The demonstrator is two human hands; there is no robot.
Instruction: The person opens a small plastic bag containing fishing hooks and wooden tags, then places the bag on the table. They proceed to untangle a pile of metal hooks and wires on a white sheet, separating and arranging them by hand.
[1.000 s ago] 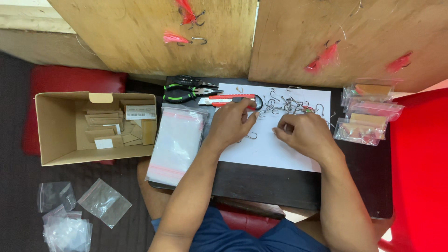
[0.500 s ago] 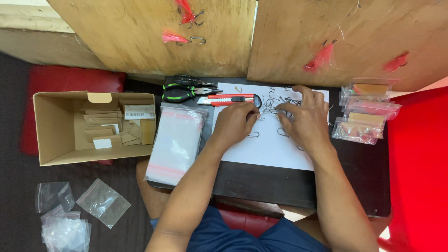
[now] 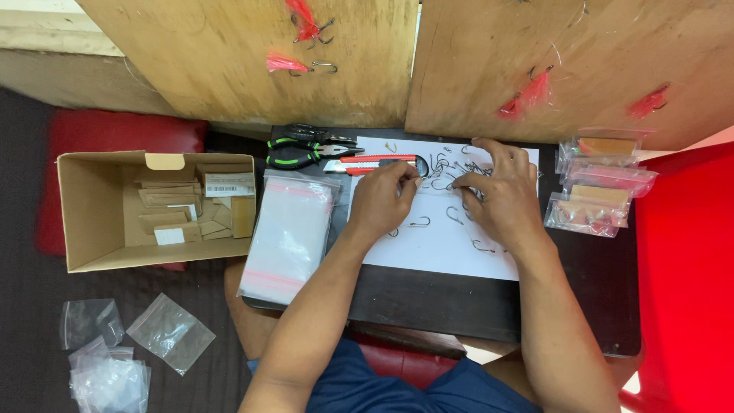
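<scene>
Both hands (image 3: 382, 200) (image 3: 501, 195) prone—on hooks (image 3: 447, 172).

One head-worn camera is looking almost straight down from above the seated person, facing the dark tabletop (image 3: 459, 306) with plywood boards (image 3: 252, 69) leaning along its far edge. It is sitting fairly near, taking in both forearms, the lap below, and the floor (image 3: 30, 306) to the left.
</scene>
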